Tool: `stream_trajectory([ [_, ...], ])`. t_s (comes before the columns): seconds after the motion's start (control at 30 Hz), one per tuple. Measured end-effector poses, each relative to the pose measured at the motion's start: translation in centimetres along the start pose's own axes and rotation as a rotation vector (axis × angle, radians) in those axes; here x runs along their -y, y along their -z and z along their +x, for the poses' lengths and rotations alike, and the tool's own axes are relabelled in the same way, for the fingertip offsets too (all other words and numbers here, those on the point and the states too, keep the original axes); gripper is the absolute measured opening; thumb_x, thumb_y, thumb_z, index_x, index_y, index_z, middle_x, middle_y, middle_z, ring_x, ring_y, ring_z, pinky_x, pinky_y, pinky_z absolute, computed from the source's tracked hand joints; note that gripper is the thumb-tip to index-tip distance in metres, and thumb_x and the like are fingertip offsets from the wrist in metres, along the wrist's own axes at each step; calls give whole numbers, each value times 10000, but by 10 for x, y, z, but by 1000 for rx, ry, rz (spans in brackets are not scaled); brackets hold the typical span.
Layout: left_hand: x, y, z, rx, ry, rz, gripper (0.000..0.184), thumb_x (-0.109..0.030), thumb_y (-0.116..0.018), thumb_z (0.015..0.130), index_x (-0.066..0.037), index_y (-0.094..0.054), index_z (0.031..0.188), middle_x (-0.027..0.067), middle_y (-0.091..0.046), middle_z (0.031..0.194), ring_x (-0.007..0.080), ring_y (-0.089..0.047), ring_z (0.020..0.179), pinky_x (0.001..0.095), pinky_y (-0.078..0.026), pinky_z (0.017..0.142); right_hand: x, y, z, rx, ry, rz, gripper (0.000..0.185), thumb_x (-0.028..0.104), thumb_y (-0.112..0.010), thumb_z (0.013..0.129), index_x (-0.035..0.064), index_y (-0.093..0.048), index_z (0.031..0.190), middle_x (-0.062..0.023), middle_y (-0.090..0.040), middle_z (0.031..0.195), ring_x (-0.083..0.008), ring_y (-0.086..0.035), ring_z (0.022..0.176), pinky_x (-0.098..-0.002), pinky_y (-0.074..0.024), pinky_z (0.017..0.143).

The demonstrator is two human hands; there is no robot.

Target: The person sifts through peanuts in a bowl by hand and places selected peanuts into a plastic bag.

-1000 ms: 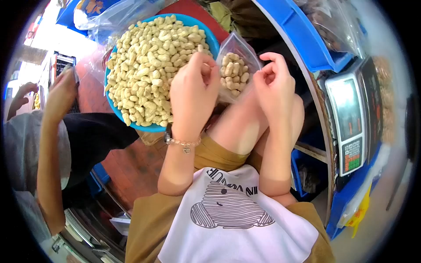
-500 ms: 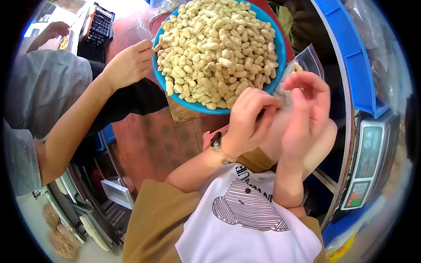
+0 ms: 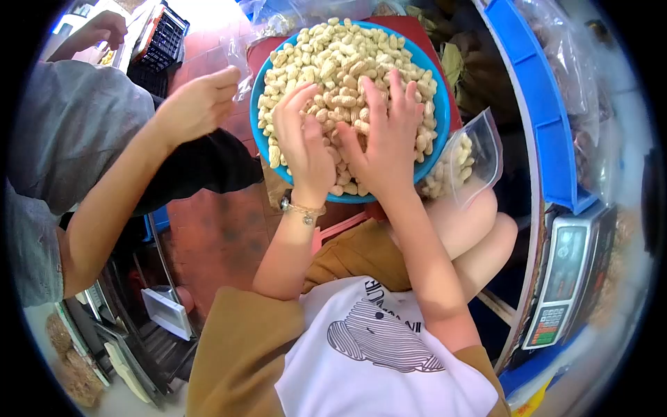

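Unshelled peanuts (image 3: pixel 340 66) are heaped in a round blue basin (image 3: pixel 260 142). Against the near left of the heap rests my left hand (image 3: pixel 303 149), its fingers curved and apart, with a bracelet and dark watch at the wrist. My right hand (image 3: pixel 388 142) lies on the near middle of the pile with its fingers spread. Peanuts show between the two hands; what lies under the palms is hidden. Beside the basin's right edge, a clear plastic bag (image 3: pixel 479 156) with peanuts in it leans above my legs.
A co-worker's hand (image 3: pixel 198 104) hovers left of the basin. A digital scale (image 3: pixel 566 260) and a blue tray (image 3: pixel 556 149) line the right side. At the upper left is a black crate (image 3: pixel 163 42); a white plastic container (image 3: pixel 167 313) sits lower left.
Both my hands have moved up and left from beside the bag onto the peanuts, and their fingers have spread. The bag is more visible. The co-worker's hand has moved away from the basin's rim.
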State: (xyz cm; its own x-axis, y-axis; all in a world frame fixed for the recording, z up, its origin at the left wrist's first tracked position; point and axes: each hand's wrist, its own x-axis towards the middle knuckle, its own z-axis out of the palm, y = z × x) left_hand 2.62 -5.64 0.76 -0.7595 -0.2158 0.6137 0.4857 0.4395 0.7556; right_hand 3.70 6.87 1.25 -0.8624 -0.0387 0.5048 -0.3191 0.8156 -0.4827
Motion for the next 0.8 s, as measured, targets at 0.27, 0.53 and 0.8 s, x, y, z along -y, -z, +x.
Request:
stream_trajectory([
  [0.27, 16, 6, -2, -98, 82, 61, 325, -151, -371, 949, 0, -597, 1128, 159, -593, 1181, 307, -522, 1147, 402, -366, 1018, -12, -18, 44, 81, 143, -109, 744, 496, -671, 792, 165, -458, 1423, -190, -293, 1536, -519, -201, 1396, -675, -144, 1106],
  [0.53, 23, 0, 0, 28, 108, 104, 369, -223, -367, 1000, -9, -565, 1227, 178, -557, 1276, 339, -485, 1221, 429, -323, 1061, -17, -25, 56, 206, 180, -67, 575, 450, -695, 757, 136, -602, 1230, -137, -501, 1355, -406, -407, 1272, -534, -304, 1070],
  [0.8, 19, -7, 9, 235, 4, 508, 432, -265, -409, 993, -56, -530, 1351, 178, -501, 1403, 374, -366, 1369, 484, -251, 1120, -19, -25, 50, 113, 235, -32, 375, 369, -642, 789, 114, -656, 1063, -118, -554, 1223, -371, -472, 1145, -506, -349, 996],
])
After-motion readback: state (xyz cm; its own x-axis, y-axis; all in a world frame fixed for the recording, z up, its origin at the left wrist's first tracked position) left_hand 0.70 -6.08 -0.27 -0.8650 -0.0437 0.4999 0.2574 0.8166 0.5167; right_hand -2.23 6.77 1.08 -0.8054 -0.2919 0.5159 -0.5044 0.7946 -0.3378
